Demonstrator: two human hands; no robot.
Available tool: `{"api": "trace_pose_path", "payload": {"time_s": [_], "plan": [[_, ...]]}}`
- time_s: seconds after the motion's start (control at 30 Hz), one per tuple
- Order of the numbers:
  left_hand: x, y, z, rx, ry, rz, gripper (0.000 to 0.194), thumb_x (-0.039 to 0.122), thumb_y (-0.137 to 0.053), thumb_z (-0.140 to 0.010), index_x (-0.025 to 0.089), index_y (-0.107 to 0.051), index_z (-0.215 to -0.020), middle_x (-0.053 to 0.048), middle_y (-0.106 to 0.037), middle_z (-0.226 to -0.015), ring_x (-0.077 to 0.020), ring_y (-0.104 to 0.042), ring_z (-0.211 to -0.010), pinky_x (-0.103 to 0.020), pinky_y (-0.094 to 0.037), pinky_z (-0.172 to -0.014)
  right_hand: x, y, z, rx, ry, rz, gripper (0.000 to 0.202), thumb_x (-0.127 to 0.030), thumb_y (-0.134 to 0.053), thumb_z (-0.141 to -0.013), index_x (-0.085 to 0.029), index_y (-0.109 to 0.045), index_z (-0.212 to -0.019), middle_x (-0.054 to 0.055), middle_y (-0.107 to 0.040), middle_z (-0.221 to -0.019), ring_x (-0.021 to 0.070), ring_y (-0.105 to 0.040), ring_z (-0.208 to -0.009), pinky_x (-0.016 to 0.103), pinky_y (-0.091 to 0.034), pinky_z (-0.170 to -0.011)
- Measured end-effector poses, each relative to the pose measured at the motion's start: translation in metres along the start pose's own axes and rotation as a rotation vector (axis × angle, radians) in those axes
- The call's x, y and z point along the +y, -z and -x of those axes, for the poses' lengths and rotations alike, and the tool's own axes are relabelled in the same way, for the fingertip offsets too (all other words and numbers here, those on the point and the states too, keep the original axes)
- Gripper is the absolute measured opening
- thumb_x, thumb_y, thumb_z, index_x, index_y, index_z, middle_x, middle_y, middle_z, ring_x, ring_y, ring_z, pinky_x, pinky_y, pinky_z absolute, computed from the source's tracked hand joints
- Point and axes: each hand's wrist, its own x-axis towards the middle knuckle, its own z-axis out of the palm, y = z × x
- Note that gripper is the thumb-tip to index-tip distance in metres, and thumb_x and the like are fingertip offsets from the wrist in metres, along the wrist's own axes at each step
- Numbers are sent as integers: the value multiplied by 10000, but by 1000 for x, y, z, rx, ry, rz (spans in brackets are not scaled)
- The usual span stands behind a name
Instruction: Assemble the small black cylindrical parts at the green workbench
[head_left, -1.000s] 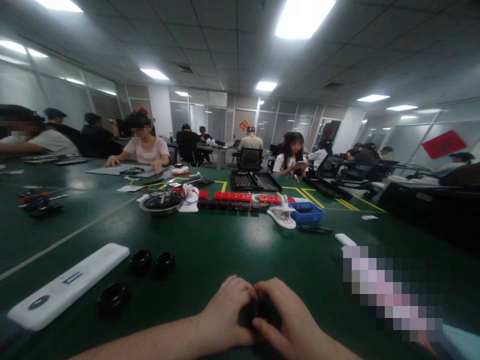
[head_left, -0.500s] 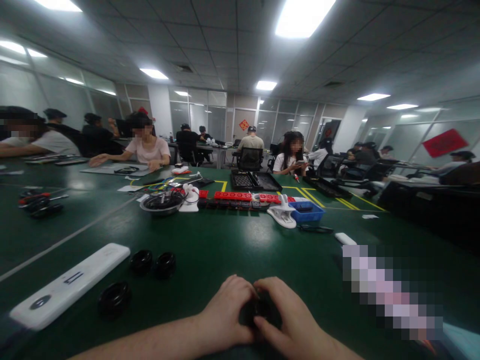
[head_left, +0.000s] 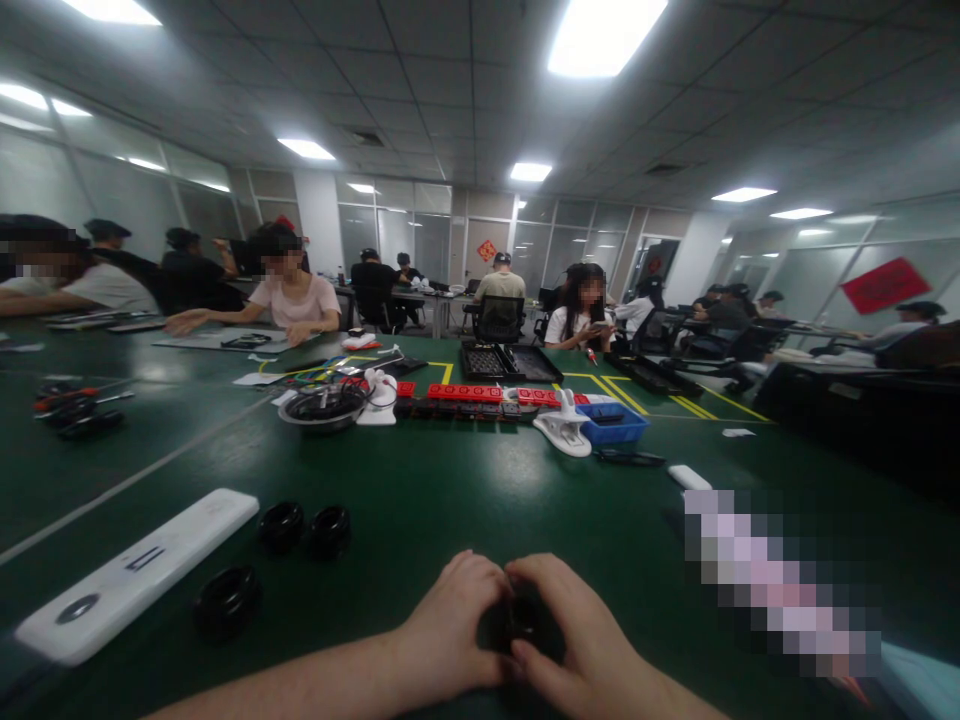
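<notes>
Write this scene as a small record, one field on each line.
Left hand: curled around a dark object, mostly hidden
Right hand: curled around the same object, opposite side
Left of the hands: three black rings, long white device
Surface: green table
Farther back: blue bin, white clip-like item beside it
Across: person in pale pink top
</notes>
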Motion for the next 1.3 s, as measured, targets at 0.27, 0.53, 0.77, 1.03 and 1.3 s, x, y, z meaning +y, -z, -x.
{"api": "trace_pose_path", "payload": {"time_s": [0.27,0.53,0.77,1.03,1.3], "plan": [[-3,-3,-1,19,-26,-10,351,321,-727,-591,197,-555,-871,-1,-546,-892,-193,-490,-841,-302,-375,-780,1,-1,5,55,54,-21,295,-91,-504,-703,-183,-505,-982,59,-576,-902,186,-546,-808,320,-462,-734],[-3,-3,0,5,-17,1,307,297,-712,-601,184,-555,-839,-3,-551,-910,-196,-486,-869,-312,-350,-827,-3,0,0,28,-3,-4,372,-111,-535,-642,-166,-489,-1007,80,-562,-946,223,-526,-845,374,-452,-756],[-2,-2,0,20,-21,5,357,320,-723,-592,194,-567,-887,-6,-547,-901,-196,-485,-839,-308,-369,-791,2,-3,2,35,21,-36,338,-98,-506,-689,-167,-493,-1019,75,-575,-935,199,-547,-841,332,-459,-752],[-3,-2,0,26,-21,20,327,294,-731,-586,189,-559,-844,-3,-557,-909,-198,-491,-856,-334,-338,-856,-3,-1,1,24,-28,1,359,-95,-538,-643,-160,-496,-993,76,-565,-933,213,-535,-837,360,-454,-758],[-4,-3,0,20,-40,15,395,330,-743,-580,198,-568,-910,0,-549,-921,-191,-491,-856,-303,-362,-806,3,-3,4,53,51,-25,297,-104,-475,-739,-166,-475,-1030,72,-572,-917,190,-546,-824,328,-459,-745]]}}
